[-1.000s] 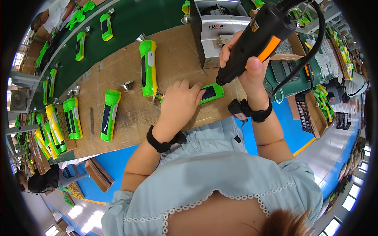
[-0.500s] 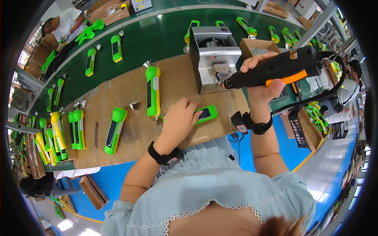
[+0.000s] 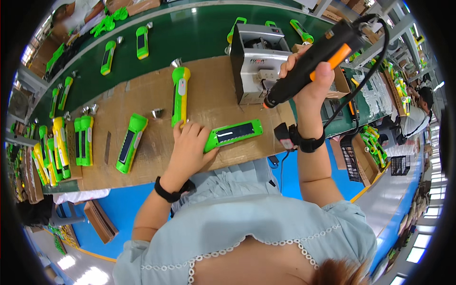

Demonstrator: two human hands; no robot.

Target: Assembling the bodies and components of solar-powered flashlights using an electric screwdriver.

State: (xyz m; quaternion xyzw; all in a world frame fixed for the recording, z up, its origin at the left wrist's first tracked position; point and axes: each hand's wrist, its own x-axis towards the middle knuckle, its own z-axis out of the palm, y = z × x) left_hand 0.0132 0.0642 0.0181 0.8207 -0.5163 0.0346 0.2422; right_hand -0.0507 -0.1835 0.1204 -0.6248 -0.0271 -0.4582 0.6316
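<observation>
My left hand [image 3: 191,148] rests on the cardboard, thumb and index finger around the near-left end of a green flashlight [image 3: 235,134]. This flashlight lies with its dark rectangular panel up. My other left fingers reach the lower end of a yellow-green flashlight [image 3: 180,95] lying just beyond. A black electric screwdriver [image 3: 311,64] with an orange lever is gripped in my right hand [image 3: 311,83]. Its tip points down-left, above and apart from the green flashlight's right end, beside a grey metal box-shaped machine [image 3: 259,71].
Another flashlight [image 3: 131,143] and a small silver reflector cup [image 3: 157,113] lie left on the cardboard sheet [image 3: 147,97]. Several flashlights [image 3: 59,147] crowd the far left. More lie along the green bench [image 3: 190,33]. A cable [image 3: 375,66] hangs from the screwdriver. Another person [image 3: 78,14] works at back left.
My right hand has brought the screwdriver away from the machine, tilting its tip downward. My left hand has slid left along the green flashlight, uncovering its panel. The view has shifted slightly.
</observation>
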